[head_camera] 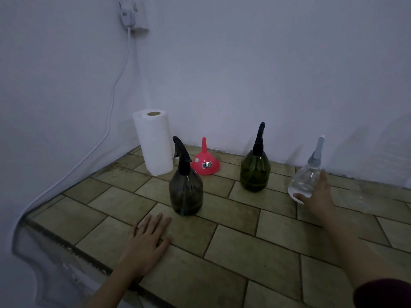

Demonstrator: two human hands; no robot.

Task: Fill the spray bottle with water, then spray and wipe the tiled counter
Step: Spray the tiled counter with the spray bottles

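Observation:
Three spray bottles stand on the tiled counter (255,252): a dark smoky one (186,192) in the middle, a green one (255,172) behind it to the right, and a clear one with a grey nozzle (305,181) at the far right. My right hand (317,196) wraps the clear bottle's lower right side, thumb under its base. My left hand (148,238) lies flat on the tiles, fingers spread, just in front of the dark bottle. A red funnel (205,162) sits upside down near the wall. A white paper towel roll (154,141) stands upright at the back left.
A white cable (106,134) hangs from a wall socket (133,14) and runs down the left wall past the counter's corner. The counter's front left edge (66,247) is rough and chipped. The wall closes the back and left sides.

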